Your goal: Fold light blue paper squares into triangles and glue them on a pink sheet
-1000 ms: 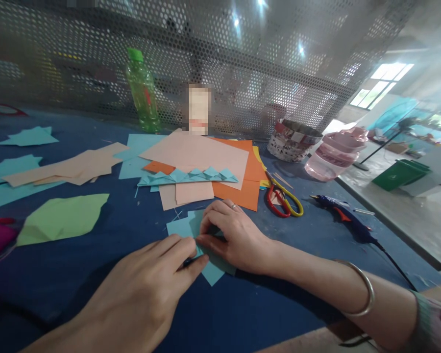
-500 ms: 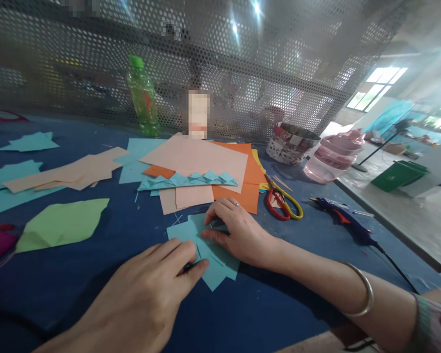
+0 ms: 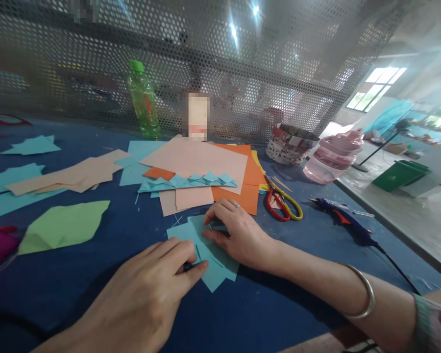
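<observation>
Paper in light blue [image 3: 213, 278] lies in overlapping sheets directly beneath your two hands, flat on the dark blue tabletop [image 3: 220, 323]. Your left hand [image 3: 158, 274] bends over the near left edge, forefinger and thumb tips slightly apart; whether the hidden fingers pinch anything, you cannot tell from here. That low, weighted pose looks meant to stop the sheets sliding. Your right hand [image 3: 238, 235] arches over the far right part, thumb and forefinger parted, with no visible clamp on a sheet, perhaps to steady that side without creasing it.

Just beyond your fingers, a folded blue strip [image 3: 185, 182] with a zigzag edge rests across peach paper [image 3: 202, 158], which overlaps orange sheets [image 3: 252, 169]; set there, the pile seems to leave the near space to your hands. Scissors [image 3: 297, 211] lie beside it, handles toward you, presumably for easy reach. Farther right, a glue gun [image 3: 349, 220] lies well apart from the paper, its cord trailing toward the near right edge, likely keeping nozzle and cable out of your way.
</observation>
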{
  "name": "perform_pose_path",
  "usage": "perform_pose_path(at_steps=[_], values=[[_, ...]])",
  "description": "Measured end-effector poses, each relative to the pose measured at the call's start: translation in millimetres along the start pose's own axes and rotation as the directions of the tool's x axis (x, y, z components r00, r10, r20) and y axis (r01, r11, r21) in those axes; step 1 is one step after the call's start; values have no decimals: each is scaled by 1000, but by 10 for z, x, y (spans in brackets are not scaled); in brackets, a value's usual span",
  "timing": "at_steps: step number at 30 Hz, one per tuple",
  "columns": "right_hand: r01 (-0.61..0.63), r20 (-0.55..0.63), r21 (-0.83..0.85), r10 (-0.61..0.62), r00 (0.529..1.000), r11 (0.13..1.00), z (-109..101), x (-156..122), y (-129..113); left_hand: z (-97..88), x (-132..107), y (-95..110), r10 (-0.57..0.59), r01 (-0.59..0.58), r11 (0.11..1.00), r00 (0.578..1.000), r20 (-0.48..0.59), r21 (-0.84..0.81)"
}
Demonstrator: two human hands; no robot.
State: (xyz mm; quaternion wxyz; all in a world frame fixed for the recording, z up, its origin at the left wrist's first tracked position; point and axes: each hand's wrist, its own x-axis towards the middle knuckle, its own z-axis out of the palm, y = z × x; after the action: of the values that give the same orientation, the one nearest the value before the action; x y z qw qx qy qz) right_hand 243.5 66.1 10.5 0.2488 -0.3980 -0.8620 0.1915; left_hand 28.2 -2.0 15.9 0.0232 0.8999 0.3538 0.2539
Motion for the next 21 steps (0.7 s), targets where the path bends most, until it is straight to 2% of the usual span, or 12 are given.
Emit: perform_pose_path(at_steps=[3, 5, 7, 10, 15, 17, 21], values=[[13, -57, 2, -13, 998, 1000, 18, -21, 12, -18, 5, -15, 10, -6, 998, 998, 58, -64], [30, -100, 8, -29, 995, 1000, 28, -45, 9, -19, 9, -52, -23, 28, 994, 999, 45, -105], [55, -138, -2, -54, 989, 998, 33, -71, 1, -10, 16, -128, -87, 84, 988, 996, -22, -128], [107, -154, -49, -113, 982, 993, 35, -99, -15, 12, 30, -303, -218, 211, 974, 972, -88, -77], [134, -138, -72, -143, 980, 988, 31, -121, -34, 33, 38, -507, -384, 374, 918, 922, -56, -135], [131, -133, -70, -139, 981, 989, 30, -125, -37, 32, 44, -517, -379, 368, 917, 924, -50, -153], [135, -121, -69, -143, 982, 988, 29, -121, -39, 14, 79, -510, -268, 263, 957, 963, -29, -125]])
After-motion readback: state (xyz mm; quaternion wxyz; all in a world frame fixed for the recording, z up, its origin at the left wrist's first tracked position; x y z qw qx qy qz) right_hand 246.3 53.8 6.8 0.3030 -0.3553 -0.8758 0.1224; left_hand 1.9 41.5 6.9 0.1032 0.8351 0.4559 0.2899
